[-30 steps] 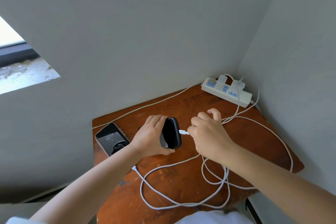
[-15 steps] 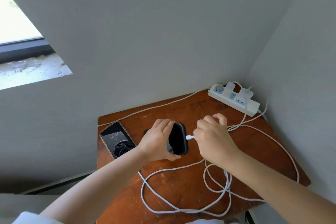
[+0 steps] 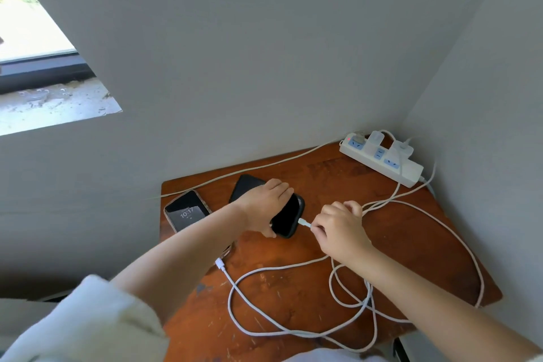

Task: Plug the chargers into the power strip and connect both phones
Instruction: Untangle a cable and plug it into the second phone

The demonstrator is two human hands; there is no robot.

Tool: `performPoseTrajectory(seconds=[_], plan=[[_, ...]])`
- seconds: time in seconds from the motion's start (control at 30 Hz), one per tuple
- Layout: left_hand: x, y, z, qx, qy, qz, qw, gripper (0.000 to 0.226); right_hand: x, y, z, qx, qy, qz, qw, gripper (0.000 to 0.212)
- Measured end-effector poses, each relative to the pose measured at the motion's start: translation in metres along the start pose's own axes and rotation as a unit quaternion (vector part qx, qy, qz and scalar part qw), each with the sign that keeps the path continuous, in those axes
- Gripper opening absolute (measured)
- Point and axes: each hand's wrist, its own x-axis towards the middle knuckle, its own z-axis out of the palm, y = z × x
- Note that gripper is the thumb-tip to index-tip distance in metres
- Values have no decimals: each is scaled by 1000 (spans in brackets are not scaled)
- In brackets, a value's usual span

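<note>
A black phone lies flat on the brown wooden table, and my left hand grips its middle. My right hand pinches a white cable plug whose tip touches the phone's near end. A second phone with a lit screen rests at the table's left edge, with a white connector at its near end, partly hidden by my left arm. In the far right corner a white power strip carries two white chargers.
White cables loop loosely over the near half of the table and run up to the strip. Grey walls close the corner behind and to the right. A window sits at upper left. The table's front edge is close to my body.
The black phone went from tilted up on its edge to lying flat on the table. My right hand has brought the plug up against the phone's end.
</note>
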Motion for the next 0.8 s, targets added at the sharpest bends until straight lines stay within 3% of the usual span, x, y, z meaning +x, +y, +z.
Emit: performPoseTrajectory(seconds=[0.03, 0.23, 0.5, 0.6, 0.7, 0.8], plan=[[8, 0, -2, 29, -23, 19, 999, 94, 0, 2, 9, 10, -20, 16, 1000, 4], [46, 4, -9, 141, -110, 97, 979, 97, -6, 10, 50, 12, -62, 108, 992, 21], [62, -1, -9, 133, -129, 98, 978, 97, -11, 26, 59, 7, -118, 84, 989, 26], [52, -7, -1, 82, -97, 52, 991, 89, -9, 30, 58, 7, -127, 67, 990, 26], [26, -8, 15, -50, -16, -13, 999, 84, -8, 31, 58, 18, -115, 60, 991, 26], [-6, 1, 38, -168, 80, -120, 975, 73, -4, 30, 58, 16, -95, 67, 993, 30]])
